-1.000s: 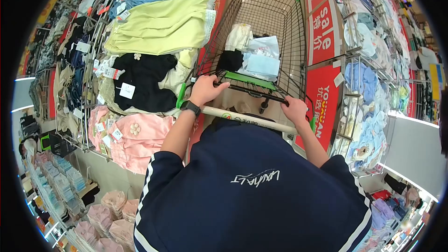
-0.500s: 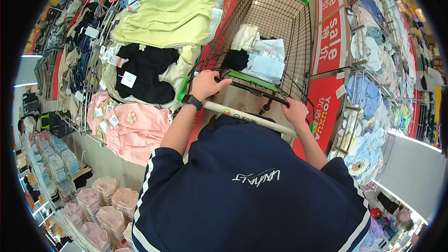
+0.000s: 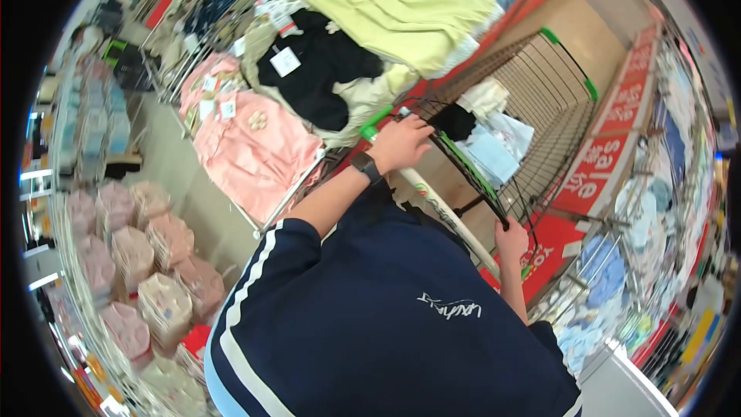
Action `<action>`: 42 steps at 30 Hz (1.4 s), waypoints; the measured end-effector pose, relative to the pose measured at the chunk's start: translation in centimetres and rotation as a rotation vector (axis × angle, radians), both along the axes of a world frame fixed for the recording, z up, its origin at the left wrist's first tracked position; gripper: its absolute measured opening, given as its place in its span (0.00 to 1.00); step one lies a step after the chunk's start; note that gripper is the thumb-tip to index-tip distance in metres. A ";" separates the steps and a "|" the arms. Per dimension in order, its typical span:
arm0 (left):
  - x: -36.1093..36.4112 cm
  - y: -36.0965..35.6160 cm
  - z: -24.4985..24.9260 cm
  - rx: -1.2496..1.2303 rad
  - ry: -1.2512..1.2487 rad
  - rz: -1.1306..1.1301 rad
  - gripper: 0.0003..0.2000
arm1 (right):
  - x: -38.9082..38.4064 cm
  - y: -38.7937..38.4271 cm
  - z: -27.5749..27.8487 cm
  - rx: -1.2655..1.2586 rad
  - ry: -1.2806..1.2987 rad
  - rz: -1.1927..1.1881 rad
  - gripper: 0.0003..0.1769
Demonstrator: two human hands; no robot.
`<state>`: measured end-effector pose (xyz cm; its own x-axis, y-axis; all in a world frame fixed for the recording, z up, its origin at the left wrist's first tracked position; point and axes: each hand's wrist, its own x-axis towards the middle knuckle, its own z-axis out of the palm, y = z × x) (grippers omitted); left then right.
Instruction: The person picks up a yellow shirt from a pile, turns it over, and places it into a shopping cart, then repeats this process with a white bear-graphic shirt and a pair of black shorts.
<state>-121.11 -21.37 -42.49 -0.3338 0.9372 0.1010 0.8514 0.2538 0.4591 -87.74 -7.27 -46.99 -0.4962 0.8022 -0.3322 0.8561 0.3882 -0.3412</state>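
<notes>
In front of me stands a shopping cart (image 3: 540,156) with dark wire sides, green corner pieces and a pale handlebar (image 3: 451,216). My left hand (image 3: 401,143), wearing a black watch (image 3: 365,166) at the wrist, is closed on the cart's frame near the green end of the handlebar. My right hand (image 3: 511,241) wraps around the dark bar at the cart's near right side. Inside the cart lie a cream-white garment (image 3: 485,97), a black item (image 3: 454,121) and light blue and white packages (image 3: 494,158).
Left of the cart, a display rack carries pink (image 3: 245,143), black (image 3: 316,69) and yellow garments (image 3: 401,11). Stacks of packaged goods (image 3: 164,309) fill the lower left. Red sale signs (image 3: 590,177) and hanging clothes (image 3: 602,266) line the right side.
My view has turned, so the cart now slants toward the upper right and the pink garments sit higher in view. Both hands stay on the cart.
</notes>
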 end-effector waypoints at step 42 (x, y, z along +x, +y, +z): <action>-11.6 -17.9 3.8 0.812 -1.785 1.192 0.16 | -40.5 -2.8 0.1 -0.339 0.636 0.251 0.15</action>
<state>-132.74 -39.31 -38.65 -0.6698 0.2499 -0.6992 -0.7289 -0.4009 0.5550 -128.22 -10.10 -46.85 -0.8282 0.5454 -0.1289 0.3543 0.3314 -0.8744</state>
